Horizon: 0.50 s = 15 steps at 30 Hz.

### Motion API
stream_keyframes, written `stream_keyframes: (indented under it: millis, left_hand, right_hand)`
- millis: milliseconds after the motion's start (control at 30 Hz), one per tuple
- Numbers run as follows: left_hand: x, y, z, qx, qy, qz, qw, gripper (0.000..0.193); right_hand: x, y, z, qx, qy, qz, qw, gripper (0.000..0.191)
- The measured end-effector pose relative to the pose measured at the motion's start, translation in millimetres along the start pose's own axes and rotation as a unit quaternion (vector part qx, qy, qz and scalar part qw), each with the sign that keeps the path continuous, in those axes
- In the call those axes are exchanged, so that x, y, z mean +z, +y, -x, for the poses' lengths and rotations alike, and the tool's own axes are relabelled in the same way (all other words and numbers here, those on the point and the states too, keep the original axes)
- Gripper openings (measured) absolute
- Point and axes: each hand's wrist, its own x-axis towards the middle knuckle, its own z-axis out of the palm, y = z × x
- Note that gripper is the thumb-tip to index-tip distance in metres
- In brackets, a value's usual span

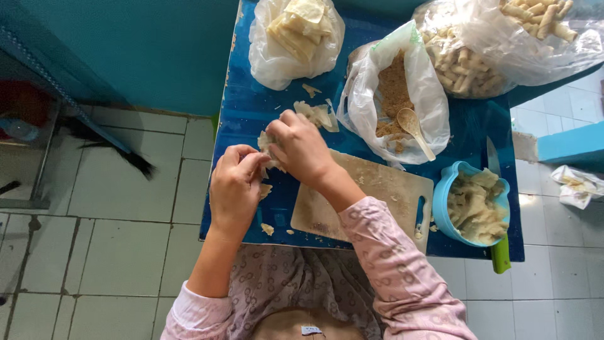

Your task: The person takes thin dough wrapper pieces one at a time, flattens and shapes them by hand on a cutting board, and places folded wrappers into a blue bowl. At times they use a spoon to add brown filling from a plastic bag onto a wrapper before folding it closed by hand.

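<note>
Holding: a pale, thin wrapper piece (269,148), pinched between both my hands above the blue table (251,107).
Left hand (234,189): fingers closed on the wrapper's lower-left edge.
Right hand (302,148): fingers closed on its upper-right edge, partly hiding it; long axis cannot be told.
Direction: wrapper sits between the two hands, left of the cutting board (365,201); both hands equally near.
Loose wrapper scrap (318,114): one, just beyond my right hand.
Crumbs: a few on the table beneath my left hand.
Cutting board: one, pale, under my right forearm.
Spoon (414,129): one, lying in the bag of brown filling (393,94).
Plastic bags: four; one of flat sheets (296,31), one of filling, two of rolled sticks (503,38).
Blue bowl (447,189): one, holding pale pieces, right of the board.
Knife (494,164): one, beyond the bowl.
</note>
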Motion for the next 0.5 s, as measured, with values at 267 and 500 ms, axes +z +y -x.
stream_keyframes:
  millis: [267,500]
  left_hand:
    - [-6.1,5.9,-4.5,0.048,0.007,0.049,0.998,0.030]
    - [9.3,25.1,-16.2,-0.337,-0.125,0.439,0.824,0.036]
  right_hand:
    - [-29.7,22.1,-8.4,0.203,-0.012,-0.407,0.890,0.016]
    - [-61.2,9.3,11.6,0.070,-0.008,-0.383,0.921,0.011]
